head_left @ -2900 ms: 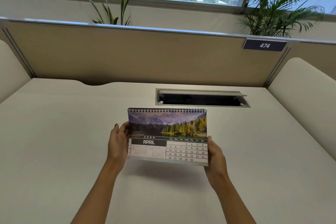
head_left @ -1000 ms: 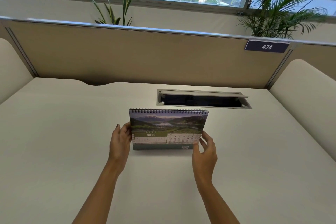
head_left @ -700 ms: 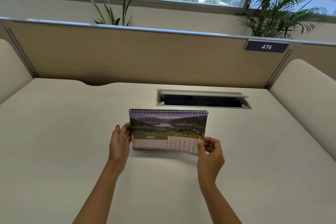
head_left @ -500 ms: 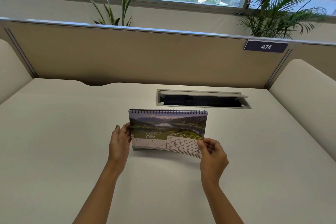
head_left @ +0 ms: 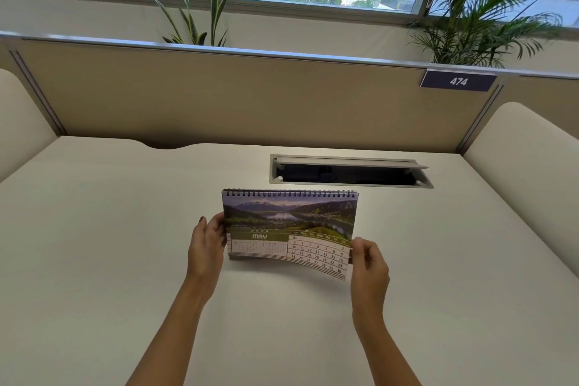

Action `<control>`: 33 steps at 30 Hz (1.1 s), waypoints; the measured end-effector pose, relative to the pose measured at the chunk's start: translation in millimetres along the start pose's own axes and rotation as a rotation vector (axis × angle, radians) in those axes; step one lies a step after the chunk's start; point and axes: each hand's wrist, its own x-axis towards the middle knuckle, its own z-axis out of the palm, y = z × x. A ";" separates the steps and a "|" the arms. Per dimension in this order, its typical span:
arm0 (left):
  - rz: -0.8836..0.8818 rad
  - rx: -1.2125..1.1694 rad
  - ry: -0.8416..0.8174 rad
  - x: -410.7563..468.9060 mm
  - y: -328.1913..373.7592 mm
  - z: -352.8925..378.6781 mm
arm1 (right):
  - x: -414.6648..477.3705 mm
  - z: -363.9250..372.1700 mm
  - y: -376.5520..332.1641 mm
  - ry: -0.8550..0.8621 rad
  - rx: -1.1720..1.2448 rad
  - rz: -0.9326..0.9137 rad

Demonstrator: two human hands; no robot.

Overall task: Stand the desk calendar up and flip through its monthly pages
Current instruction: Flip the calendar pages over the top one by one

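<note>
- Head view, the only one, looks down on a calendar (head_left: 289, 222) standing on a desk (head_left: 109, 244), just in front of an open cable slot (head_left: 349, 171) sunk into the desktop.
- Calendar stands upright on its base, spiral binding along the top, and the page facing the person reads MAY under a lake-and-hills photo.
- Left hand (head_left: 205, 247) is pressed against the calendar's left edge, thumb on the front and fingers behind it; judging by the pose, it braces the stand so the calendar does not slide or tip while a page is lifted.
- Right hand (head_left: 368, 263) is pinched shut on the lower right corner of the MAY page (head_left: 316, 255), thumb and fingers closed on the sheet.
- That corner is pulled forward and away from the base, so the page bows out on the right while its left part lies flat against the stand; lifting from a bottom corner probably lets the sheet swing up and over the spiral.
- Judged from this, the calendar is already stood up and the flipping is under way at MAY, with the remaining months yet to turn.
- Behind the slot rises a desk divider (head_left: 219, 97) carrying a plate marked 474 (head_left: 458, 81); nothing else lies near the calendar.
</note>
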 end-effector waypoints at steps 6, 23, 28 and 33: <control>-0.067 -0.034 -0.007 2.6 -5.5 -4.4 | 1.3 -19.0 -16.3 -0.291 0.685 0.523; 0.013 -0.017 0.007 0.2 1.2 1.0 | 22.1 10.6 -90.8 -0.488 0.400 -0.229; 0.011 0.011 -0.008 6.3 -4.2 -4.2 | 25.7 16.8 -83.3 -0.370 -0.090 -0.499; 0.033 -0.006 -0.017 7.2 -4.3 -4.6 | 35.7 24.2 -71.0 -0.307 -0.398 -0.660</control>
